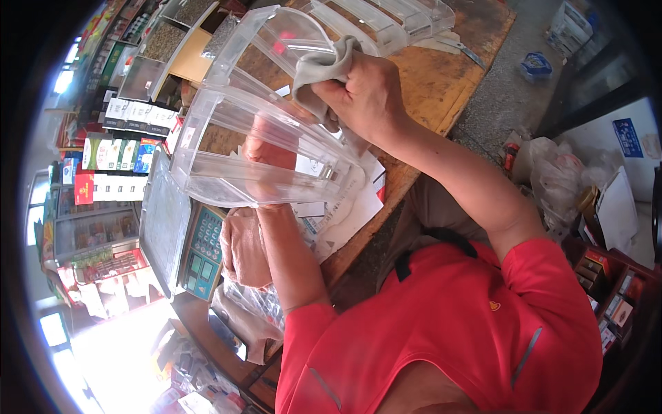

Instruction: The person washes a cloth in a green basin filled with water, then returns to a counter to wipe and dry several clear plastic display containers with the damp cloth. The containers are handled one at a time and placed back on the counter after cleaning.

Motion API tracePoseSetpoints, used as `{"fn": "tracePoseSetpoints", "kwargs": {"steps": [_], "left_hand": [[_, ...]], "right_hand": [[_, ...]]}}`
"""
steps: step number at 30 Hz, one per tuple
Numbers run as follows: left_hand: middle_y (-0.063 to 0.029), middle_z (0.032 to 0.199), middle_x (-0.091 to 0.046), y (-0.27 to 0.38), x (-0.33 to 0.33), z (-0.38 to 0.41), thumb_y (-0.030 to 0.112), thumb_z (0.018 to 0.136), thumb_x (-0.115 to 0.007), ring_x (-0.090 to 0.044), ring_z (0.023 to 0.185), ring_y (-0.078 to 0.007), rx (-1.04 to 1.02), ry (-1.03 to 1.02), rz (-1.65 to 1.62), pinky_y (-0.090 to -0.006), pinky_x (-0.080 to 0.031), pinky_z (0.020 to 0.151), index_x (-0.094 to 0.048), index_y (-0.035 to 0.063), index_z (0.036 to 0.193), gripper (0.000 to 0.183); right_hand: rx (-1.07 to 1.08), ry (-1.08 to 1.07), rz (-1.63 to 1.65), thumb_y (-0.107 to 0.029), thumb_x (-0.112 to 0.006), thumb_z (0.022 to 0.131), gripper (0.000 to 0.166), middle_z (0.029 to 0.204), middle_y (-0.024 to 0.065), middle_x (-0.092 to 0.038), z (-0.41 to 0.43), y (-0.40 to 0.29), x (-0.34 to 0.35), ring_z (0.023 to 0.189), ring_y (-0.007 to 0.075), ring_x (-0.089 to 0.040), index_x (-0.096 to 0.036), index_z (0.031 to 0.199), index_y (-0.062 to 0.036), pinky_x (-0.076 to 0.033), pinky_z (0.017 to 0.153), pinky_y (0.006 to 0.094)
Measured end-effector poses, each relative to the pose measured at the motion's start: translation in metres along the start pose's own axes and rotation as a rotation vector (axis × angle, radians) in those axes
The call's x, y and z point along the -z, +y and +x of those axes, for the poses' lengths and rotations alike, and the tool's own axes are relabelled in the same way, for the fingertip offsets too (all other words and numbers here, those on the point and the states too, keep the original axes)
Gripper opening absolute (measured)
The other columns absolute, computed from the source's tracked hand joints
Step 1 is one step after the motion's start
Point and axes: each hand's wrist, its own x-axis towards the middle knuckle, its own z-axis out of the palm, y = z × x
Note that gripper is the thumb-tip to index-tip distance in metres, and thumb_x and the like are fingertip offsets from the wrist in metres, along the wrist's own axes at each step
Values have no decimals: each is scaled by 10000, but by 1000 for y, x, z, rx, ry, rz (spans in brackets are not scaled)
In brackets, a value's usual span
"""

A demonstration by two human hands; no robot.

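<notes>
A clear plastic display tray with long dividers is held tilted above the wooden table. My left hand supports it from beneath and shows through the clear plastic; part of its grip is hidden. My right hand is closed on a grey cloth, which is bunched against the upper edge of the tray. Some fingers of the right hand are covered by the cloth. Below the tray lie papers, some bearing writing.
More clear plastic trays stand on the wooden table at the far side, near a knife-like metal blade. A weighing scale and a brown cloth are at left. Packets line a display beyond.
</notes>
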Motion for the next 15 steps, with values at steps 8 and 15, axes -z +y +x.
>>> {"fn": "tracePoseSetpoints", "kwargs": {"steps": [8,15], "left_hand": [[-121,1315,-485,0,-5,4,466,828,-667,-483,1182,-304,-38,-60,26,-513,-369,1015,-468,138,1311,617],[-163,1266,-513,-6,0,1,607,792,-641,-506,1156,-344,-128,-51,150,-536,-413,979,-421,150,1380,777]], "right_hand": [[-228,-185,-80,-192,-700,712,203,662,166,-610,-80,39,0,626,361,-622,-599,714,-15,-488,565,442],[-373,-399,-159,-156,-673,701,172,706,194,-622,-85,42,9,718,390,-625,-601,732,-3,-485,642,484]]}}
